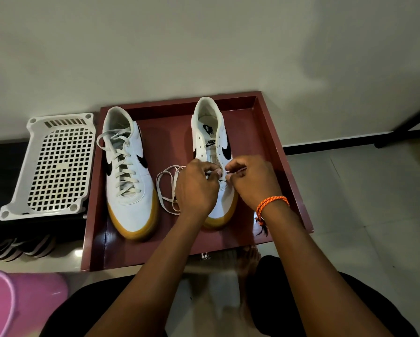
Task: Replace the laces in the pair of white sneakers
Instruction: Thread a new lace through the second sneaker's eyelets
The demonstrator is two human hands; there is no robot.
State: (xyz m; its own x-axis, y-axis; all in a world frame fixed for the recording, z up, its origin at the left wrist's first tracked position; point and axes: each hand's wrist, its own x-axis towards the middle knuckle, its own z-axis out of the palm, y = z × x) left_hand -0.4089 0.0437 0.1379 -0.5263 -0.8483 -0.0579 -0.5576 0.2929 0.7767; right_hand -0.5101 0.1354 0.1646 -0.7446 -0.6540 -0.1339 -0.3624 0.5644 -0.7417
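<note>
Here, both hands work at right white leather sneaker w/ gum sole (211,142) in dark-red wooden tray (265,132); L hand (196,188) and R hand (251,178) each pinch loose white lace (165,188) near lower eyelets; laced left sneaker (128,171) sits beside, apart.

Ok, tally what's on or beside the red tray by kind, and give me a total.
White sneakers: 2, one laced, one mostly unlaced, both on the red tray.
Loose laces: 1, pinched by the left hand and the right hand.
White perforated racks: 1, left of the tray.
Red trays: 1.
Total: 5.
</note>
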